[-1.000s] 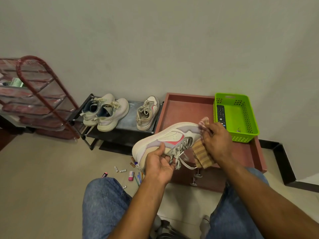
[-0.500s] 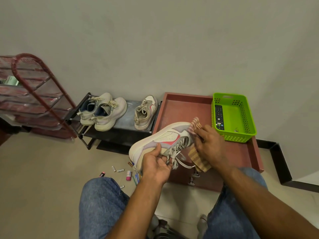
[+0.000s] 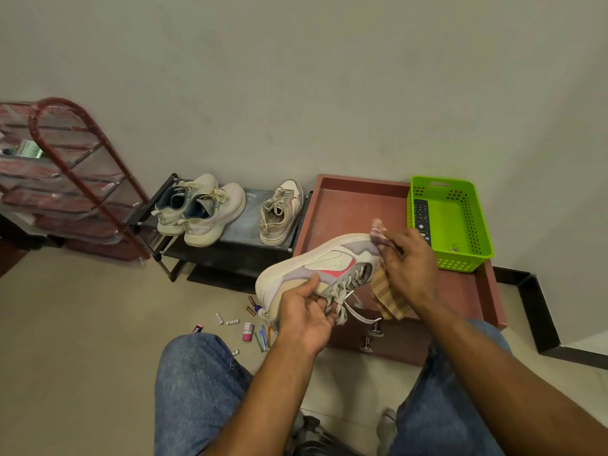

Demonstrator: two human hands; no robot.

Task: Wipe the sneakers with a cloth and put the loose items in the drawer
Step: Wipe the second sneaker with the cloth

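Left hand [image 3: 304, 315] has its thumb and fingers curled round the heel end of a white sneaker [image 3: 324, 269] with a pink swoosh and greyish panels, holding it up off the floor, tipped on its side with the laces hanging loose under the fingers. Right hand [image 3: 408, 269] is bunched around a striped cloth [image 3: 390, 299], tan and brown with a pinkish end poking up above the knuckles, and it's pressed against the toe end of that same shoe. So both hands are gripping something, neither is relaxed.

Right behind the shoe is a reddish-brown drawer [image 3: 348, 209], pulled out and sitting on the floor, with two little metal knobs on its front. In its far right corner there's a bright green plastic basket [image 3: 460, 225] with a black remote [image 3: 421, 215] lying along its left side.

Left of the drawer, a low black shoe rack [image 3: 250, 222] holds the matching second sneaker [image 3: 281, 212] plus a pair of pale running shoes [image 3: 199, 209]. On the floor under the held shoe is a scatter of loose items [image 3: 245, 324]: small batteries, a few pens, a little pink-capped bottle. Far left is a red metal-framed rack [image 3: 75, 179] with a clear plastic cover. Blue jeans [image 3: 197, 396] at the bottom.
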